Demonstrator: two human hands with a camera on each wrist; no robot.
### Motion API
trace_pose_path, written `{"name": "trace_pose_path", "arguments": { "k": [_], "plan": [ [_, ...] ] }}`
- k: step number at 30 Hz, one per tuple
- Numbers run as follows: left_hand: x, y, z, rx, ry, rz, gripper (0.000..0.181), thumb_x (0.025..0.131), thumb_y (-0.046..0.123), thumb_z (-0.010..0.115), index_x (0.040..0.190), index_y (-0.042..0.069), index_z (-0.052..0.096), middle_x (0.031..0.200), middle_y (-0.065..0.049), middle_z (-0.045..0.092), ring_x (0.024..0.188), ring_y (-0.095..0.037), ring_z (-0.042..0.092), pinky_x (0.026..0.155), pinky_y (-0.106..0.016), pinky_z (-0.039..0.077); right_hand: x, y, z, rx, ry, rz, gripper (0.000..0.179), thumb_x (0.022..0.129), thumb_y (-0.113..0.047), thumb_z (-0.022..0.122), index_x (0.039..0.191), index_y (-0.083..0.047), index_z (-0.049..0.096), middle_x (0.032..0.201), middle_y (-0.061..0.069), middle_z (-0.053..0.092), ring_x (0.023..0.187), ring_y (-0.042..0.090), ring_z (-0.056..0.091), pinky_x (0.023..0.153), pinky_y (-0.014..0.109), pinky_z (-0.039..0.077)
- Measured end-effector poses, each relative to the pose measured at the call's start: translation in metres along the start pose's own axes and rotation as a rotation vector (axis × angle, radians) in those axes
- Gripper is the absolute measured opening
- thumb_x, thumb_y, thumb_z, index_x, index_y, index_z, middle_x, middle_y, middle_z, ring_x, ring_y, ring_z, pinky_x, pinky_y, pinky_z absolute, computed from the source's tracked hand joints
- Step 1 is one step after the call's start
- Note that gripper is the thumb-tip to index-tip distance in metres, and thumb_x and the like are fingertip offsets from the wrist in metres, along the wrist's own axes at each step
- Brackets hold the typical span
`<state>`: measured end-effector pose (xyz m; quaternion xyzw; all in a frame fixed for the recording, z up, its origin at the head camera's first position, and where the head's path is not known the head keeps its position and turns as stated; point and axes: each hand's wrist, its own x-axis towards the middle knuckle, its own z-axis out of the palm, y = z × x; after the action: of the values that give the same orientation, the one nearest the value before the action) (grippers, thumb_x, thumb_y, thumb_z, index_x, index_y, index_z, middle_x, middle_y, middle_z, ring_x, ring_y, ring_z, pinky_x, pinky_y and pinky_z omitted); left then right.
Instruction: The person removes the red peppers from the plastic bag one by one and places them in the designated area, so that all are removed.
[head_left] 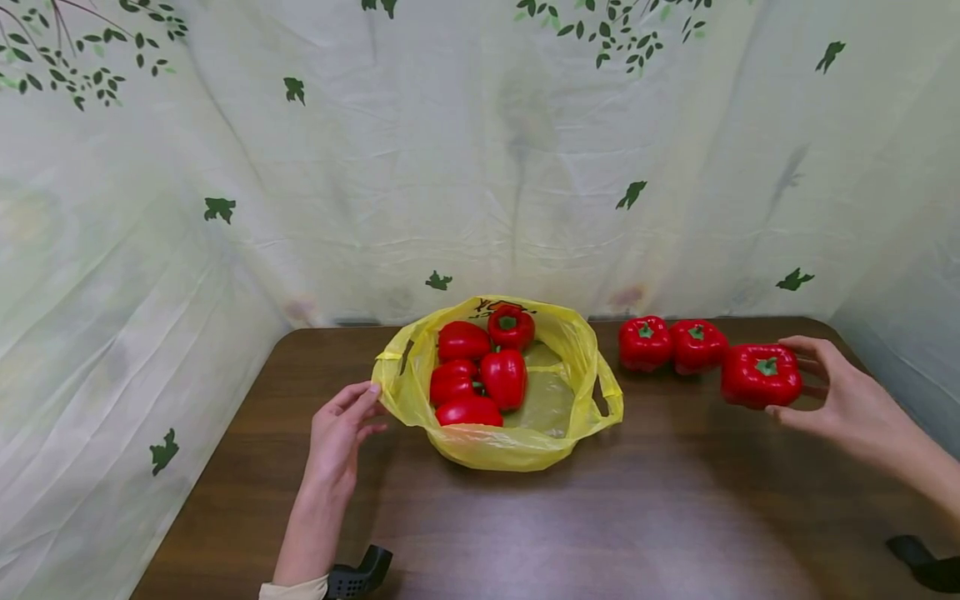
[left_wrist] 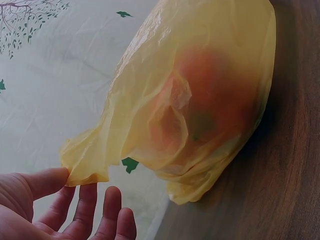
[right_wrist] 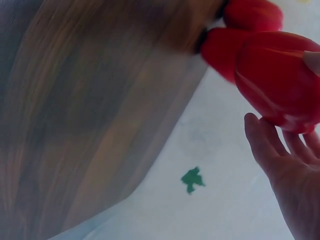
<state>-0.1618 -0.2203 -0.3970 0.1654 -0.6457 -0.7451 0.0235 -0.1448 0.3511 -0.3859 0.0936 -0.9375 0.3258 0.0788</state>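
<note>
A yellow plastic bag [head_left: 487,450] stands with its mouth spread wide on the table, several red bell peppers [head_left: 504,379] lying inside toward its left. My left hand [head_left: 341,433] pinches the bag's left handle [left_wrist: 87,160] between thumb and forefinger, the other fingers loose below. At the right, my right hand [head_left: 843,392] grips a red bell pepper [head_left: 761,375] from its right side, thumb in front and fingers behind. Two more red bell peppers [head_left: 645,343] [head_left: 697,346] stand side by side just left of the held one, green stems up.
The dark brown wooden table [head_left: 600,525] ends against a pale curtain [head_left: 480,167] printed with leaves, which also hangs along both sides. Black straps with mounts [head_left: 360,575] sit at both wrists. The bag's right handle [head_left: 611,400] droops outward over the table.
</note>
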Motion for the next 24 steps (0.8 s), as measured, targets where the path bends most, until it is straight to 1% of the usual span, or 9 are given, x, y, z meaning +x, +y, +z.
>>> {"name": "trace_pose_path", "arguments": {
  "k": [2, 5, 7, 9, 14, 17, 18, 21, 24],
  "plan": [
    [0.0, 0.0, 0.0, 0.001, 0.001, -0.001, 0.017, 0.092, 0.027, 0.071, 0.099, 0.011, 0.069, 0.093, 0.0, 0.068, 0.088, -0.021, 0.064, 0.078, -0.032, 0.054, 0.002, 0.006, -0.001, -0.011, -0.008, 0.014, 0.09, 0.07, -0.006, 0.088, 0.139, 0.004, 0.03, 0.13, 0.031, 0.041, 0.106, 0.054, 0.051, 0.063, 0.018, 0.053],
    [0.0, 0.0, 0.0, 0.003, 0.003, -0.002, 0.017, 0.092, 0.027, 0.071, 0.099, 0.011, 0.069, 0.093, 0.0, 0.068, 0.088, -0.021, 0.065, 0.078, -0.032, 0.054, 0.006, 0.014, -0.003, -0.015, -0.014, 0.029, 0.09, 0.07, -0.003, 0.087, 0.138, 0.006, 0.029, 0.129, 0.032, 0.041, 0.107, 0.055, 0.05, 0.062, 0.022, 0.055],
    [0.0, 0.0, 0.0, 0.004, 0.003, -0.002, 0.017, 0.092, 0.027, 0.071, 0.099, 0.011, 0.069, 0.093, 0.0, 0.068, 0.088, -0.021, 0.065, 0.078, -0.032, 0.054, 0.008, 0.02, -0.003, -0.014, -0.026, 0.048, 0.091, 0.071, -0.003, 0.087, 0.139, 0.007, 0.028, 0.13, 0.034, 0.039, 0.108, 0.056, 0.048, 0.063, 0.028, 0.057],
    [0.0, 0.0, 0.0, 0.003, 0.003, -0.002, 0.017, 0.092, 0.027, 0.071, 0.098, 0.011, 0.069, 0.093, 0.0, 0.068, 0.088, -0.02, 0.065, 0.078, -0.032, 0.054, 0.01, 0.024, -0.005, -0.01, -0.036, 0.058, 0.09, 0.072, -0.003, 0.085, 0.139, 0.007, 0.027, 0.131, 0.035, 0.039, 0.11, 0.056, 0.046, 0.062, 0.019, 0.053],
    [0.0, 0.0, -0.001, 0.002, 0.004, -0.003, 0.017, 0.092, 0.027, 0.071, 0.098, 0.012, 0.069, 0.092, 0.0, 0.068, 0.087, -0.02, 0.065, 0.077, -0.032, 0.054, 0.018, 0.034, -0.006, -0.011, -0.05, 0.075, 0.089, 0.073, -0.002, 0.084, 0.14, 0.007, 0.026, 0.133, 0.036, 0.037, 0.113, 0.057, 0.042, 0.064, 0.015, 0.05],
    [0.0, 0.0, -0.001, 0.006, 0.007, -0.007, 0.018, 0.092, 0.028, 0.072, 0.099, 0.012, 0.069, 0.093, 0.0, 0.068, 0.089, -0.021, 0.064, 0.078, -0.032, 0.054, 0.024, 0.039, -0.005, -0.024, -0.052, 0.088, 0.089, 0.073, -0.002, 0.083, 0.14, 0.008, 0.026, 0.134, 0.037, 0.036, 0.114, 0.057, 0.041, 0.069, 0.034, 0.058],
    [0.0, 0.0, -0.001, 0.008, 0.007, -0.007, 0.018, 0.092, 0.028, 0.072, 0.1, 0.012, 0.069, 0.093, 0.0, 0.068, 0.089, -0.022, 0.064, 0.078, -0.032, 0.054, 0.026, 0.041, -0.005, -0.027, -0.054, 0.093, 0.088, 0.073, -0.002, 0.083, 0.14, 0.008, 0.026, 0.134, 0.037, 0.036, 0.114, 0.057, 0.041, 0.07, 0.043, 0.058],
    [0.0, 0.0, 0.0, 0.012, 0.008, -0.01, 0.02, 0.092, 0.029, 0.072, 0.1, 0.011, 0.069, 0.094, 0.0, 0.068, 0.09, -0.022, 0.064, 0.079, -0.032, 0.054, 0.031, 0.047, -0.004, -0.025, -0.065, 0.105, 0.087, 0.075, -0.003, 0.082, 0.14, 0.008, 0.026, 0.134, 0.038, 0.035, 0.114, 0.058, 0.04, 0.072, 0.055, 0.055],
    [0.0, 0.0, 0.0, 0.016, 0.006, -0.011, 0.02, 0.092, 0.029, 0.071, 0.101, 0.011, 0.069, 0.094, 0.0, 0.068, 0.09, -0.021, 0.064, 0.079, -0.032, 0.054, 0.035, 0.053, -0.005, 0.004, -0.086, 0.106, 0.086, 0.076, -0.005, 0.082, 0.141, 0.008, 0.025, 0.135, 0.038, 0.034, 0.114, 0.059, 0.039, 0.07, 0.05, 0.057]
  ]
}}
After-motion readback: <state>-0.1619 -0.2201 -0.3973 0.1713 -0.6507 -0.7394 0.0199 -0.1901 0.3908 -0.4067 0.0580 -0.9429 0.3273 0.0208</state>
